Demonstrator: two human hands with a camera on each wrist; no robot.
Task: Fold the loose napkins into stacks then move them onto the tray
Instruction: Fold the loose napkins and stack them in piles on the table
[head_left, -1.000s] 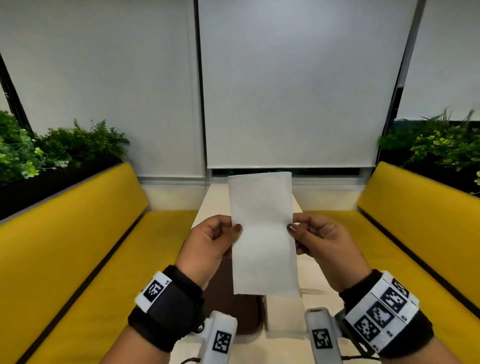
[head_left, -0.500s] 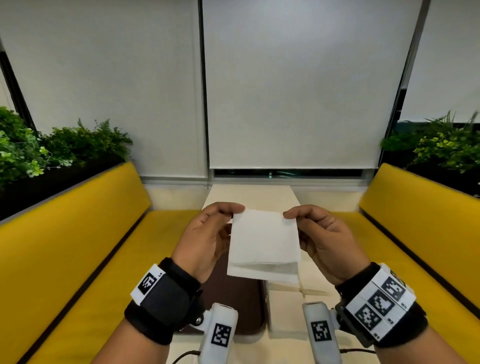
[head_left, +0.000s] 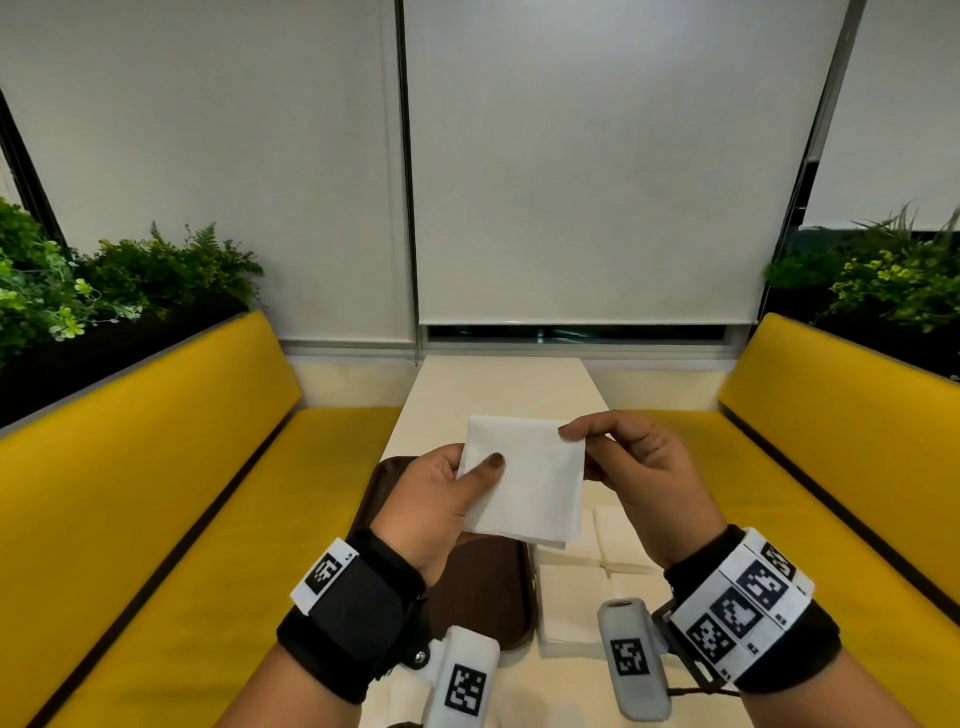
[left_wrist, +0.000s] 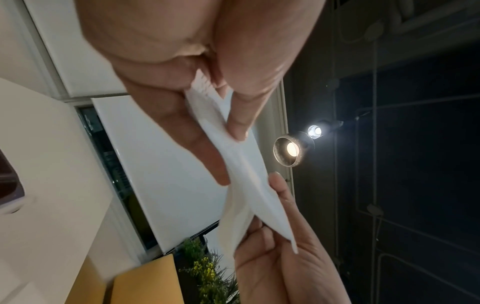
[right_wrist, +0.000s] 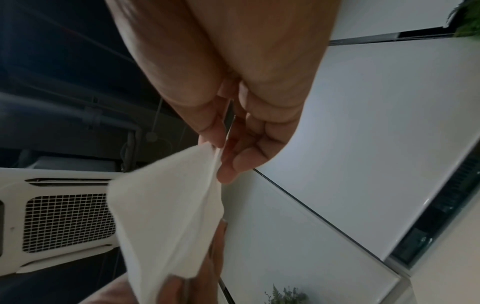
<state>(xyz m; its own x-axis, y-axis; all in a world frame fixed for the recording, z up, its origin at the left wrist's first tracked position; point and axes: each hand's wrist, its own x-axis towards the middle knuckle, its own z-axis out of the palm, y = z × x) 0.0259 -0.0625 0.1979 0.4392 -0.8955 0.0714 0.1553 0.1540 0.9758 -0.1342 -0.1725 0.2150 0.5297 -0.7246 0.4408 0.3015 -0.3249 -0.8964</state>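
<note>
The left hand and right hand each hold the folded napkin in a pinching grip above the tray, which only the head view shows whole.

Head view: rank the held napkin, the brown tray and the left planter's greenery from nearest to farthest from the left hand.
1. Held napkin: pinched by the left hand itself.
2. Brown tray: on the table, just below that hand.
3. Greenery: far left, behind the yellow bench.

The right hand pinches the white napkin's upper edge.
</note>
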